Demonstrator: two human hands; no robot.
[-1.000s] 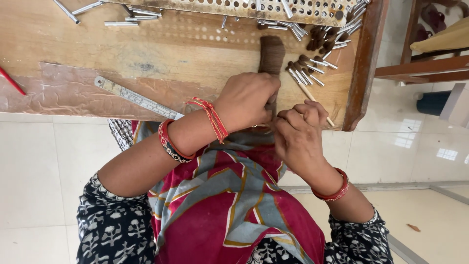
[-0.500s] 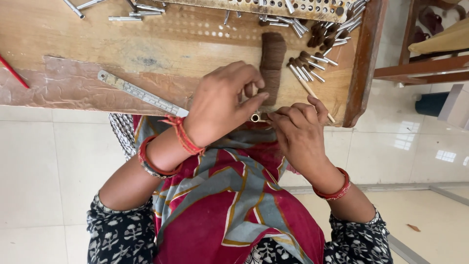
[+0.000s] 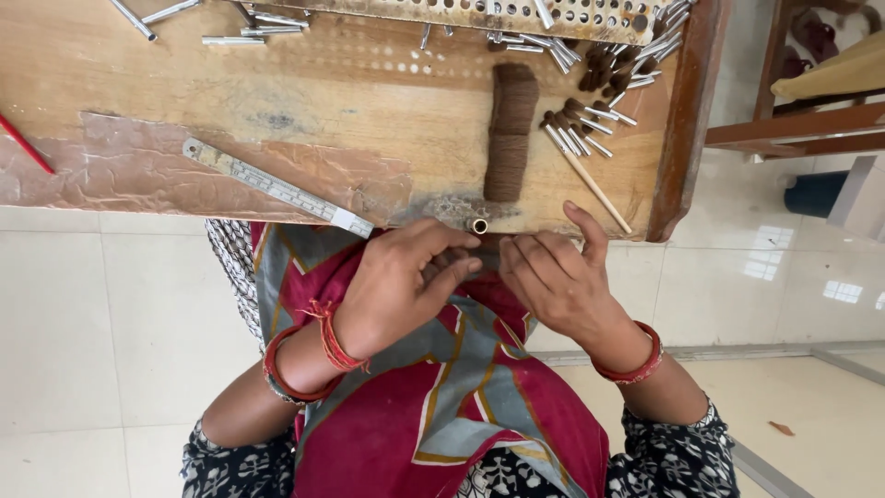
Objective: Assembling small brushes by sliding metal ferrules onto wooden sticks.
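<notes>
Hands meet at the near edge of the table (image 3: 184, 83), just below a small metal tube (image 3: 478, 225) that lies at that edge. My left hand (image 3: 406, 286) is curled, thumb and forefinger drawn together toward the tube; whether anything is pinched between them I cannot tell. My right hand (image 3: 553, 277) is half open, fingers bent and loosely spread, forefinger raised toward the edge; nothing shows in it. Both work close over the lap, so the table edge likely serves as a rest for fine fingertip work.

A brown thread bundle (image 3: 510, 129) lies lengthwise just beyond the tube, within short reach of either hand. To its right, finished-looking pins (image 3: 576, 129) with brown tips lie in a fanned group, and a thin wooden stick (image 3: 595, 189) lies beside them, slanted toward the edge. Bare metal tubes (image 3: 235, 39) are scattered along the far side, near a perforated metal strip (image 3: 516, 11). A steel ruler (image 3: 277, 187) lies diagonally on the left, well apart from the hands, probably set aside until needed.
</notes>
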